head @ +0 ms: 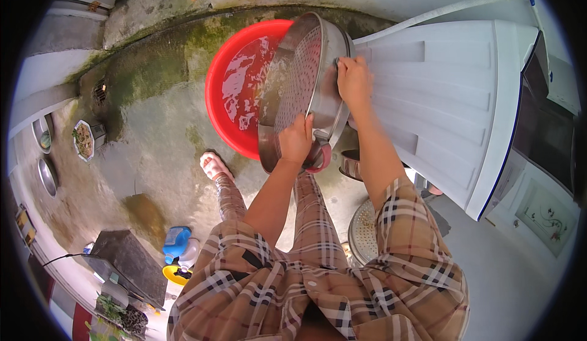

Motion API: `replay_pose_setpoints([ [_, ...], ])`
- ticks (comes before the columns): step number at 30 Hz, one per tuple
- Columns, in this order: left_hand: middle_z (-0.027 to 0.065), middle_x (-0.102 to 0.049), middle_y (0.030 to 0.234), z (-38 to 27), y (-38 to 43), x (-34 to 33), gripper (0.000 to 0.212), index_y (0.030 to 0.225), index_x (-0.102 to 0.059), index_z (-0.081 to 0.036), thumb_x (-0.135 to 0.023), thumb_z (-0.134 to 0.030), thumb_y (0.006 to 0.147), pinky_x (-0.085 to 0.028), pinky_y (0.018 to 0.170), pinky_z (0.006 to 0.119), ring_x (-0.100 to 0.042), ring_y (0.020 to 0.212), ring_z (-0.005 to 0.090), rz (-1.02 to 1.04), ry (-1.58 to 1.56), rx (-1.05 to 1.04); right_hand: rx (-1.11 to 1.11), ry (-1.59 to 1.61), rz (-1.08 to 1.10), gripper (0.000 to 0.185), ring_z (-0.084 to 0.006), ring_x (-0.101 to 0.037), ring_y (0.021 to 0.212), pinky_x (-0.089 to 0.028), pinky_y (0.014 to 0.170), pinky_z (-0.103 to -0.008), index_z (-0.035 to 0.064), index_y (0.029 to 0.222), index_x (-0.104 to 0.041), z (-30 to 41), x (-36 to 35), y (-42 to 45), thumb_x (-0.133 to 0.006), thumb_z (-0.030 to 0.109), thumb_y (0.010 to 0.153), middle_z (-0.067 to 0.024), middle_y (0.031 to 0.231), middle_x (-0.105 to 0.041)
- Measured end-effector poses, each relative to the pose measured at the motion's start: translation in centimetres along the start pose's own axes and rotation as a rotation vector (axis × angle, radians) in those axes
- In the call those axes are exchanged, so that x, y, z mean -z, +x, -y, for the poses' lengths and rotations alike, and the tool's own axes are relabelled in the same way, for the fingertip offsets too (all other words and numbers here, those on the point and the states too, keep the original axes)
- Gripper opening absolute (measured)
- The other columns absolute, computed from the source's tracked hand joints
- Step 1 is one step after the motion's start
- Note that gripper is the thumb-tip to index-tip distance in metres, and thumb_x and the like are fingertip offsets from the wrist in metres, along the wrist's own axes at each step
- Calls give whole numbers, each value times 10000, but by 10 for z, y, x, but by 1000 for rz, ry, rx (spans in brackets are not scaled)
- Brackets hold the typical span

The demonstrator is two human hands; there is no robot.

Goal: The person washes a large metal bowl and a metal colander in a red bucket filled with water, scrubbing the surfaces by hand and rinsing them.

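Note:
Between my hands a large round metal steamer pot [330,88] is tipped on its side, its mouth facing the red basin. A perforated steamer plate [300,82] shows inside its wall. My left hand [296,140] grips the near rim, close to a pink-covered handle [324,157]. Higher up, my right hand [355,82] holds the outer side near the base; its fingertips are partly hidden. The red plastic basin [215,98] stands on the floor with rippling water [245,88] in it. The pot covers the basin's right part.
A white washing machine [440,98] stands close on the right, with a pale corrugated hose [440,13] behind. By my legs lie a perforated metal tray [364,233] and a metal pan [351,164]. Blue bottle [176,242], planter [85,141] and floor drain [100,94] are leftward.

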State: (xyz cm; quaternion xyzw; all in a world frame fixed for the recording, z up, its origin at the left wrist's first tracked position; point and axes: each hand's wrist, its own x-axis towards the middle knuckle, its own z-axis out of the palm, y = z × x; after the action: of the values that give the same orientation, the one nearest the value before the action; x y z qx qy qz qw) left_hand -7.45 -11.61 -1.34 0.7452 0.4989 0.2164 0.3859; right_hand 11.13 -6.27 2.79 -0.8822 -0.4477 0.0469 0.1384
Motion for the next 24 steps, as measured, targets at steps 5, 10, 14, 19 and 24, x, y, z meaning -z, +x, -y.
replay_pose_setpoints([
  [5,185,-538,511,12,-2,3,316,741,-491,-64,-483,-310,940,-427,435,474,-555,469,384,-10,27,46,53,76,-33,163,-283,-584,807,-408,666,-435,117,935,-691,10,-10,-33,-611,191,815,-96,849,-571],
  [10,201,-536,528,4,6,5,314,740,-492,-49,-484,-290,941,-415,445,486,-552,487,397,-2,-18,49,59,45,-51,178,-285,-581,811,-411,674,-433,120,952,-689,16,6,-33,-602,207,823,-94,858,-569],
  [14,217,-537,556,-5,3,2,302,735,-494,-34,-489,-255,941,-398,459,497,-548,517,412,11,-60,77,18,-35,-49,181,-269,-585,792,-395,640,-421,132,954,-693,4,-5,7,-622,206,805,-83,841,-569],
  [19,210,-538,545,13,2,16,311,730,-486,-41,-491,-271,939,-406,453,493,-550,504,407,18,0,55,1,113,-21,172,-282,-592,776,-408,641,-433,121,940,-693,22,3,-73,-611,201,810,-96,835,-578],
  [24,191,-544,522,-1,7,1,336,730,-480,-60,-483,-322,939,-432,448,486,-558,482,394,1,-11,30,-27,-47,-65,168,-288,-587,809,-400,649,-442,100,935,-689,2,-4,13,-607,183,813,-98,853,-585],
])
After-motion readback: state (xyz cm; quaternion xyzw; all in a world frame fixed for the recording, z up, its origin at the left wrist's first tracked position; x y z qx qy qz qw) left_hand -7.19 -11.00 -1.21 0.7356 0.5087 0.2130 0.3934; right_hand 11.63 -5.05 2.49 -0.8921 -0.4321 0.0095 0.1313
